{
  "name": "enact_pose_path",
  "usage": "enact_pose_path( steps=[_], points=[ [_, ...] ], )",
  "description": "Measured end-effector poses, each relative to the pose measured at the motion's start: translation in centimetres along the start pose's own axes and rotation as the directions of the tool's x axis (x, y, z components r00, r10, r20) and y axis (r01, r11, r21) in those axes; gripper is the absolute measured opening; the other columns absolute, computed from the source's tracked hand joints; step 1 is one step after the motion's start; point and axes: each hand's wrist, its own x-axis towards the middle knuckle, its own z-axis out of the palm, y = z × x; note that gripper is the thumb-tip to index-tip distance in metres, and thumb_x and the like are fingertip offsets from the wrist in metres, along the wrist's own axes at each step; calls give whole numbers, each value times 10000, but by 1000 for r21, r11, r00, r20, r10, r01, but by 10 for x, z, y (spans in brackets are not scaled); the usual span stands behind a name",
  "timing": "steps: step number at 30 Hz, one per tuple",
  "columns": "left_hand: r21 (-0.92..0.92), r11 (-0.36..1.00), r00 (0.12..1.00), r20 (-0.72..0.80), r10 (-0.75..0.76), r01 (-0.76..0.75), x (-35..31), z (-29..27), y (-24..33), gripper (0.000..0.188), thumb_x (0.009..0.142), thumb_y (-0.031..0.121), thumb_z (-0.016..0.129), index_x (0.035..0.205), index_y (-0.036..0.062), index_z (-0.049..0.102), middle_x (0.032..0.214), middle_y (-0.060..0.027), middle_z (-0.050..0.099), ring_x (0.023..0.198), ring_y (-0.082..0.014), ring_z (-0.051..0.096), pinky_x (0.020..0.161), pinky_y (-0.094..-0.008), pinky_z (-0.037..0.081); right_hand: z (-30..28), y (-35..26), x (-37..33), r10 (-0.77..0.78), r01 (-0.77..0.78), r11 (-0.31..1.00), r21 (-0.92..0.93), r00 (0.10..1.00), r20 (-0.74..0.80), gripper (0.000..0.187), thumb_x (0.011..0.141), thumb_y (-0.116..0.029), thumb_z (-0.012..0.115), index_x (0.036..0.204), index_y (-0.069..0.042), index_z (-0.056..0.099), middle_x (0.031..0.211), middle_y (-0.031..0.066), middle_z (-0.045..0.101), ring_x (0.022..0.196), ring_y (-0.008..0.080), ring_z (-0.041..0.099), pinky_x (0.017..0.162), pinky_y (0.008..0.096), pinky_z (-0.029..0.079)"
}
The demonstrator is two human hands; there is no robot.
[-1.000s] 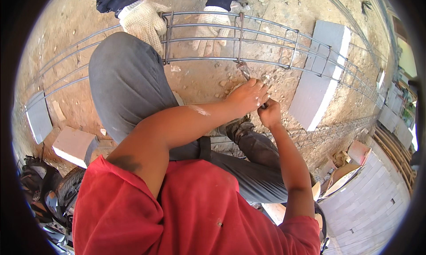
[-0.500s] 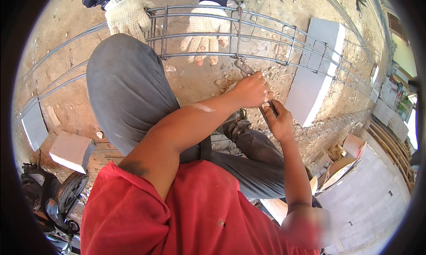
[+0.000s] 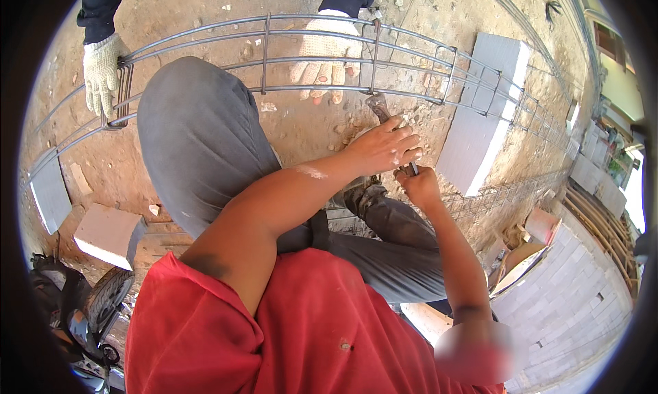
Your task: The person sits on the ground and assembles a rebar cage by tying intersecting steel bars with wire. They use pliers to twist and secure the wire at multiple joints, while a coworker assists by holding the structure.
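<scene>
A long-handled pair of pincers (image 3: 378, 107) has its head against the lower bar of a steel rebar cage (image 3: 308, 89), close to a square stirrup. My left hand (image 3: 384, 148) wraps its fingers over the handles near the head. Farther back, my right hand (image 3: 419, 188) is closed around the handle end. Across the cage a co-worker's white-gloved hand (image 3: 325, 54) is behind the bars with its fingers pointing toward me. Their other gloved hand (image 3: 103, 75) rests by a bunch of stirrups (image 3: 123, 99) at the cage's left.
The cage lies over a grey block (image 3: 480, 113) on the right and a smaller block (image 3: 51, 192) at far left. Another block (image 3: 110, 233) sits on the dirt nearby. A motorcycle (image 3: 86, 312) stands at lower left, and stacked pale blocks (image 3: 569, 298) at lower right.
The co-worker's one gloved hand has moved left along the cage, and the bunched stirrups are now at the left. My hands have shifted slightly on the pincers, my left fingers spreading more.
</scene>
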Motion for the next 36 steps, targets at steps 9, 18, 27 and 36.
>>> enact_pose_path(
  steps=[9,18,27,36],
  points=[
    [-185,982,996,64,58,-45,-7,8,-7,118,789,251,620,757,198,720,770,32,631,777,-184,601,763,-324,486,-18,-4,-9,17,-441,785,436,718,696,268,866,-303,708,862,-55,606,675,62,593,562,176,557,566,379,473],
    [-170,969,832,552,-58,180,37,-17,-8,75,743,215,662,752,169,720,765,-62,716,755,-222,693,638,-354,511,-1,-19,-51,-383,230,863,-450,879,-285,407,824,-359,800,783,-8,598,566,69,521,568,195,551,559,359,461],
    [-246,968,986,-167,15,-57,-14,9,-3,107,823,192,623,865,200,721,844,28,661,867,-203,632,793,-368,468,-7,1,-23,-87,-525,665,532,653,753,287,861,-304,770,799,-139,542,656,-64,441,515,90,420,497,296,388],
    [-167,968,728,685,-23,187,43,-26,-3,123,782,235,621,843,176,711,830,-18,693,876,-218,660,722,-366,488,8,-13,-61,-507,309,825,-473,774,-379,384,811,-308,758,1016,-21,606,811,212,657,698,447,642,662,495,524]
  ],
)
